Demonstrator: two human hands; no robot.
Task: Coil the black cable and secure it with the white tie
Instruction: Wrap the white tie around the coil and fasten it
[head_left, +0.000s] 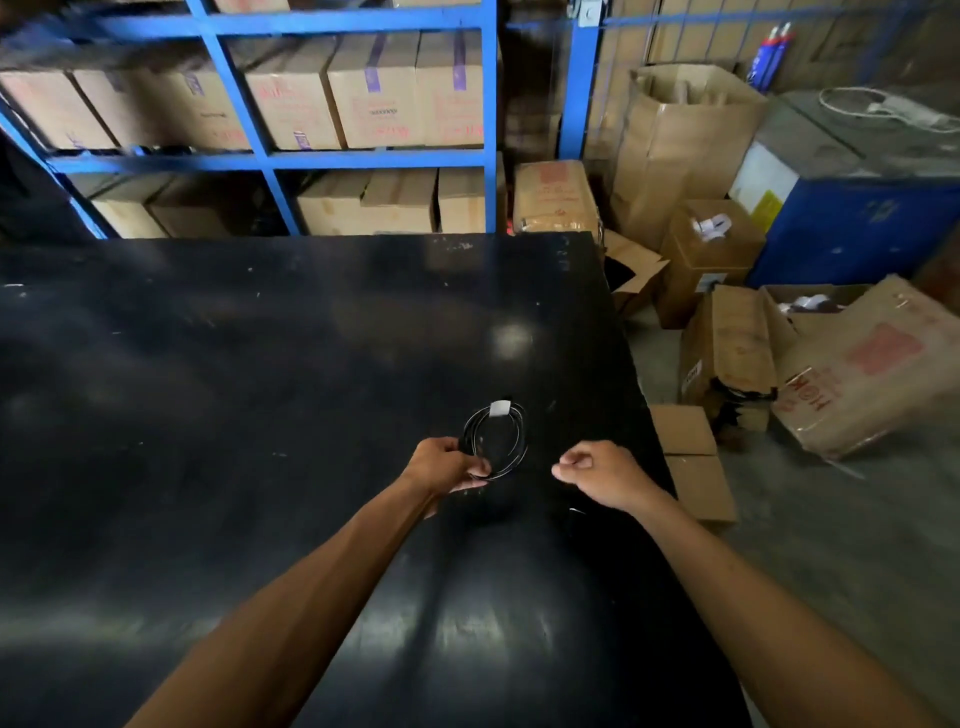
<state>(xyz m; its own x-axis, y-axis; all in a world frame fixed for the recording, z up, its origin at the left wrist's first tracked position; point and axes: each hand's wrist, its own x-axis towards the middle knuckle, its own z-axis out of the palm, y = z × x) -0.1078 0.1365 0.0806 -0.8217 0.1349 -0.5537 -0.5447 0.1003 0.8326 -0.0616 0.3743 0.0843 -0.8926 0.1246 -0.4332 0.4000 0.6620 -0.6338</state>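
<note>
The black cable (514, 441) forms a small round coil over the black table (260, 389), hard to make out against the dark top. A white tie (500, 408) wraps the coil at its far side. My left hand (447, 464) grips the coil's near left part between thumb and fingers. My right hand (597, 474) hovers a little to the right of the coil, apart from it, with its fingers curled into a loose fist and nothing visible in it.
Blue metal shelving (270, 156) with cardboard boxes stands behind the table. Open and stacked cardboard boxes (737, 353) crowd the floor past the table's right edge. A blue cabinet (857, 223) stands at the far right.
</note>
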